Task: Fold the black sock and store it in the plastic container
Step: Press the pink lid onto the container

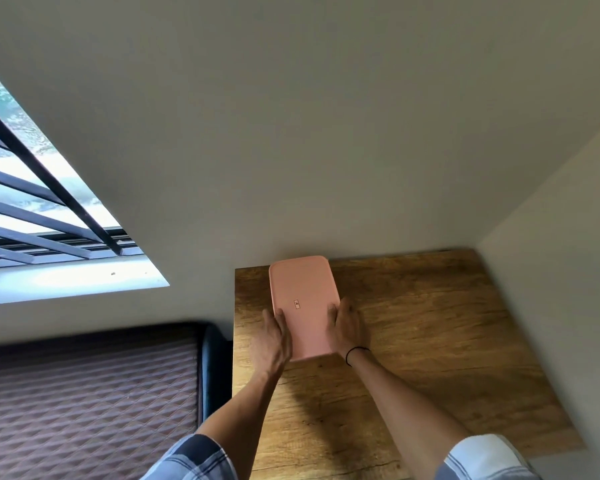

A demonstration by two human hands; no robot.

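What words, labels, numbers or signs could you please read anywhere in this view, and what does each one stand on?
No text is readable here.
Small dark rectangular mark on the pink plastic container lid: too small and blurred to read; I cannot tell whether it is a logo or letters.
Wooden table top, checked shirt sleeves, patterned mattress: no writing visible.

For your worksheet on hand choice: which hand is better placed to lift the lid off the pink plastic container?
Neither clearly: the left hand and right hand both rest on the long edges of the pink plastic container, lid closed. Probably both together.
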